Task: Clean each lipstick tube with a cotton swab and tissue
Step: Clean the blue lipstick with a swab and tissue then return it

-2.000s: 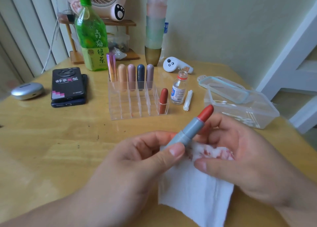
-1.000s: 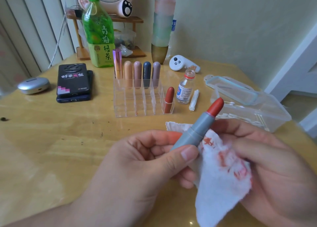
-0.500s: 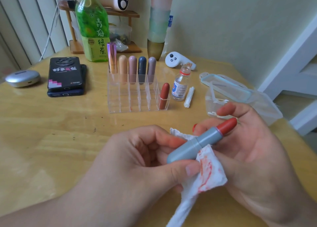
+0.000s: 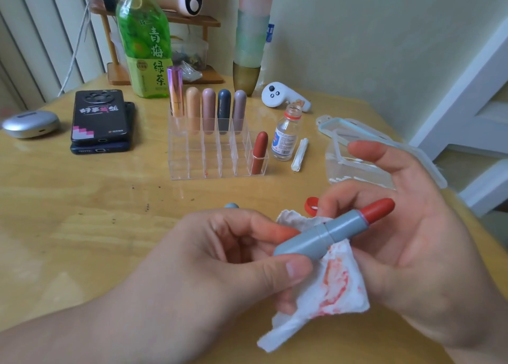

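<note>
Tube: grey plastic lipstick tube [image 4: 324,234] pinched at base by left hand [image 4: 220,253] for steadiness, in front of clear acrylic organiser [image 4: 192,160].
Tissue: red-stained white tissue [image 4: 330,286] cradled beneath tube by half-open right hand [image 4: 412,240].

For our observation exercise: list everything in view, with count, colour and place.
open lipstick: one, grey tube with red tip, left hand
tissue: one, white, red-stained, between hands
capped lipsticks: six, mixed colours, in organiser
organiser: one, clear, table centre
small bottle: one, clear, right of organiser
swab box: one, clear, far right
red cap: one, behind tissue
green bottle: one, back
phones: two, dark, stacked left
silver case: one, far left
controller: one, white, back
fan: one, pinkish, back
table: one, yellow wood
left hand: one, grips lipstick
right hand: one, against tissue
</note>
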### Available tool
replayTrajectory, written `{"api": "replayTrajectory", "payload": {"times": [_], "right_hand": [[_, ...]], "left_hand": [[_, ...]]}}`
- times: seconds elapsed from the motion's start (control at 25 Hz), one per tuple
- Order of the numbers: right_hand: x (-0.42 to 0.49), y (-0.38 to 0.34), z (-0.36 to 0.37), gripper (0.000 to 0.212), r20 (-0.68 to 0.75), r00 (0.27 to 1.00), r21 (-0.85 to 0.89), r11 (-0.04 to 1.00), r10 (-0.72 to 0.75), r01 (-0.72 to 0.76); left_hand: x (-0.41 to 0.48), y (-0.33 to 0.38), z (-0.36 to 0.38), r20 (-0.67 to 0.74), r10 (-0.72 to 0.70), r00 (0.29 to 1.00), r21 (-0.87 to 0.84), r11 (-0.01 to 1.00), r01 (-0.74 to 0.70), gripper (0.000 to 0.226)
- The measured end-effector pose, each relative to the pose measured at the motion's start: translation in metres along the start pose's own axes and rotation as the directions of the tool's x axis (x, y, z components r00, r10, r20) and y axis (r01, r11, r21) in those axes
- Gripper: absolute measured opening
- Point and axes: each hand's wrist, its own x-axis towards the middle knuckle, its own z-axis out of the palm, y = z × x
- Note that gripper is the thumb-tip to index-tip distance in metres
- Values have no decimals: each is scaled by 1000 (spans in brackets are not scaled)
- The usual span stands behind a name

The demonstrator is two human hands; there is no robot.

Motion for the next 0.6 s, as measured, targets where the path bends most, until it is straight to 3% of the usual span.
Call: {"api": "replayTrajectory", "payload": {"times": [0.16, 0.4, 0.6], "right_hand": [[-3, 2, -3, 93, 68, 998, -145, 989, -7, 17], [-4, -4, -2, 92, 55, 998, -133, 991, 10, -2], [-3, -5, 3, 104, 44, 999, -157, 987, 27, -20]], "left_hand": [[-2, -3, 1, -70, 8, 998, 106, 994, 0, 39], [2, 2, -5, 132, -65, 989, -38, 997, 70, 30], [1, -5, -1, -56, 88, 995, 19, 996, -87, 30]]}}
